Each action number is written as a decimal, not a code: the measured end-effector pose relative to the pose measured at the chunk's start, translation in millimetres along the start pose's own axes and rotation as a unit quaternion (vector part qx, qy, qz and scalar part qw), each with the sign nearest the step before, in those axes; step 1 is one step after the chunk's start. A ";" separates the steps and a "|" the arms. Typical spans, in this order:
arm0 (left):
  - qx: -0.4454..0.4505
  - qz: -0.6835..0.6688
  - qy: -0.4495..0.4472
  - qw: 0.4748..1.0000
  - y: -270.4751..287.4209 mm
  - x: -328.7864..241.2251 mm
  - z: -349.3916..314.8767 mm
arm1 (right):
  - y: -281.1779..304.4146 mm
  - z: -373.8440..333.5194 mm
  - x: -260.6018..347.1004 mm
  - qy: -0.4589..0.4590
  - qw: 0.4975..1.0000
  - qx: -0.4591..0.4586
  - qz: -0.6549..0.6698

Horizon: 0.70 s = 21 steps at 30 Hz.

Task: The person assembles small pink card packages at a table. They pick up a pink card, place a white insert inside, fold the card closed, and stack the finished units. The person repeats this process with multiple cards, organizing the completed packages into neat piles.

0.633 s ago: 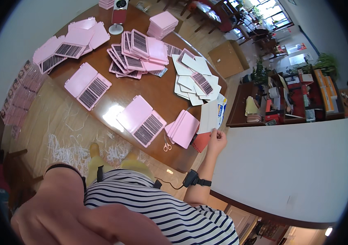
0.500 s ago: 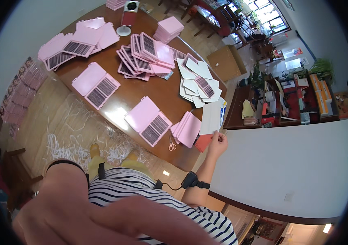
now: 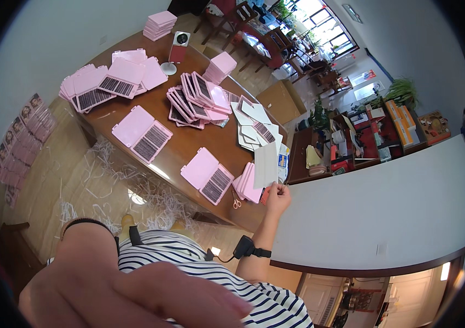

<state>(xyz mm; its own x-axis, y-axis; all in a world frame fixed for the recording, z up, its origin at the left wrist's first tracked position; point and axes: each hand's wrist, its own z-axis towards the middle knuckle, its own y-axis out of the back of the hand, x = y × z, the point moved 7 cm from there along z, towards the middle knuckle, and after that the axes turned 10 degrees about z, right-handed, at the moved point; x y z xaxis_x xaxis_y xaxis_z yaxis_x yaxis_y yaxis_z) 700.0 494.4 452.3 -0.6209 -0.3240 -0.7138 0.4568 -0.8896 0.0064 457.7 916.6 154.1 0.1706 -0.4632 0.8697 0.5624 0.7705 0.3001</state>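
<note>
At the table's right edge my right hand (image 3: 279,198) pinches the lower corner of a white card (image 3: 266,166), held up over the table. Close beside it lie a stack of closed pink cases (image 3: 247,184), a red item (image 3: 265,195) and small scissors (image 3: 237,203). My left hand (image 3: 117,290) is large and close to the camera at the lower left. One of its fingers stretches to the right; the others run off the lower edge, and I see nothing in it. Two open pink cases (image 3: 209,175) with rows of dark lash strips lie on the table.
Pink cases (image 3: 197,101) are piled mid-table, beside loose white cards (image 3: 254,123). More pink cases (image 3: 120,76) lie at the far left, near a small camera on a stand (image 3: 178,49). White paper shreds (image 3: 161,210) litter the floor. A cardboard box (image 3: 281,101) stands behind the table.
The whole view has shifted, so the table sits a little lower and more of the room's far end shows. My right hand still pinches the white card; my left hand stays near the camera.
</note>
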 end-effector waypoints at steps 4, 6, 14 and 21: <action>0.025 -0.058 -0.045 0.997 25.5 18.9 -7.0 | 6.6 -15.0 8.7 0.001 1.000 -0.007 -0.001; 0.019 -0.092 -0.053 0.994 42.0 38.6 -9.3 | 5.0 -21.9 19.3 0.004 1.000 -0.001 0.030; 0.061 -0.358 0.193 0.911 -37.6 292.1 -20.2 | -70.8 -88.7 76.8 -0.296 0.815 0.219 0.447; 0.123 -0.538 0.252 0.795 -107.2 337.5 -68.4 | -137.7 -172.4 105.4 -0.429 0.693 0.305 0.493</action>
<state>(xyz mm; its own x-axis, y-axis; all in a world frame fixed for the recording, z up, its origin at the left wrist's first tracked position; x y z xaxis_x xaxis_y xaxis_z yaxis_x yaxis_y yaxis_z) 485.1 502.5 162.8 -0.2061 0.7814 -0.5890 -0.3436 -0.6214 -0.7042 537.7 686.2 136.9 -0.4626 0.6490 0.6039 0.0244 0.6903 -0.7231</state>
